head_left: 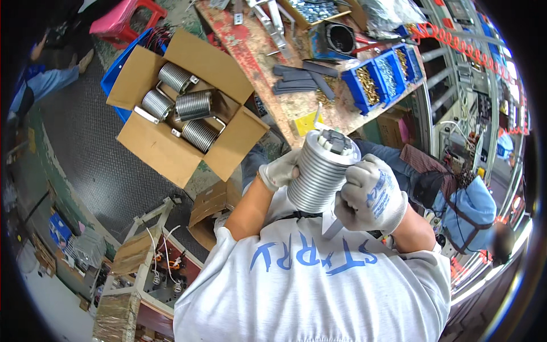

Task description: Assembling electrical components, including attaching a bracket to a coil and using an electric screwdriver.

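A silver coil (316, 176) of tightly wound metal is tilted in front of my chest. A black block with white pieces (336, 142) shows in its upper opening, and a flat metal strip (330, 225) hangs at its lower end. Gloved in white, my left hand (281, 171) grips the coil's left side, thumb against the windings. My right hand (370, 194), in a white glove with blue print, is closed in a fist against the coil's right side. Whatever its curled fingers hold is hidden.
An open cardboard box (154, 139) with several similar coils stands at the left. On the workbench (279, 108) ahead lie black strips (305, 78) and blue bins of small fasteners (367, 85). Another person (467, 211) is close on my right; a red stool (128, 23) stands far left.
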{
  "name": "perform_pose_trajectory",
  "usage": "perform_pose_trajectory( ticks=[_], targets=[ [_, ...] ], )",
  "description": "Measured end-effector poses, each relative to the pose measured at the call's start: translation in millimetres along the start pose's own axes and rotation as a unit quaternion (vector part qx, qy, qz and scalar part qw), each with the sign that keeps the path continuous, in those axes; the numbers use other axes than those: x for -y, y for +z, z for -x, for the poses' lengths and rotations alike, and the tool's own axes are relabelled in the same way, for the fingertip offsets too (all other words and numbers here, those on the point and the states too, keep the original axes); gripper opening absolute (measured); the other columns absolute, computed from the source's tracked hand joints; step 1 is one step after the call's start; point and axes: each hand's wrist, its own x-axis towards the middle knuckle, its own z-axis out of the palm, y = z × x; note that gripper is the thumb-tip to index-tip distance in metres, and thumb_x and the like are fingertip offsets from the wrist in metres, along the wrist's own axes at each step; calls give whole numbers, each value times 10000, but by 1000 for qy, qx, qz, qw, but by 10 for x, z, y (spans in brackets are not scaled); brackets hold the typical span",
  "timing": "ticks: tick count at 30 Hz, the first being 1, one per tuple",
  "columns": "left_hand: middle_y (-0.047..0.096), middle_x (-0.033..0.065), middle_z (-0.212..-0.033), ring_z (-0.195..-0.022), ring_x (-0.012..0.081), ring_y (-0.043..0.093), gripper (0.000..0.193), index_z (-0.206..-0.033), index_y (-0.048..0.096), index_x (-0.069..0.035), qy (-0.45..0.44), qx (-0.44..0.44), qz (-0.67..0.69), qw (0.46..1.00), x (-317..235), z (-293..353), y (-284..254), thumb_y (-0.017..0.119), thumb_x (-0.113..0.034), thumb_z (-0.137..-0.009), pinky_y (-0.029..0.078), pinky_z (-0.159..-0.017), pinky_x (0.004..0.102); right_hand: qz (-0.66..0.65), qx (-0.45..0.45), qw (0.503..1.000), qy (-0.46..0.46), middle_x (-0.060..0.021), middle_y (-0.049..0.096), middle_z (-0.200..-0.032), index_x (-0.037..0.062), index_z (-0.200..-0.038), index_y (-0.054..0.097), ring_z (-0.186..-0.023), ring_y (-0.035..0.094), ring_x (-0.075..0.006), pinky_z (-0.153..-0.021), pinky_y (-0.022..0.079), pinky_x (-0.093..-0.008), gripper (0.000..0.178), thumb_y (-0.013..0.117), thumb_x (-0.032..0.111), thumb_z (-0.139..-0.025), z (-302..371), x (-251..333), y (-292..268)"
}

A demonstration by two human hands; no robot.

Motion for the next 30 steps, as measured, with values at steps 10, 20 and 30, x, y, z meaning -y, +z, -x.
perform_pose_trajectory(
  ticks=[10, 20, 30],
  targets=[
    [532, 147, -1307, -1160, 252, 569, 1045, -1375, 362, 50, 119, -256, -178, 943, 119, -112, 835, 910, -291, -553, 432, -1026, 384, -333, -296, 891, 87, -180, 556, -1184, 7, -1361, 417, -1057, 565, -299, -897, 458, -430, 786, 798, 207, -703, 830, -708, -68],
    [560, 130, -1266, -1143, 228, 574, 1038, -1316, 439, 38, 201, -442, -360, 797, 817, -290, 996, 924, -419, -521, 456, -995, 362, -810, 155, 561, 78, -171, 440, -1439, -17, -1486, 255, -1336, 406, -211, -1116, 319, -346, 784, 576, -25, -771, 1024, -1565, 879],
    [581, 112, -1203, -1101, 192, 592, 924, -1352, 344, -5, -2, -404, -605, 686, 469, -726, 891, 874, -109, -602, 491, -951, 320, -406, -224, 880, -101, -302, 230, -1520, -24, -1491, 233, -1421, 229, -444, -1144, 242, -507, 911, 584, -58, -651, 1099, -1750, 1472]
  ],
)
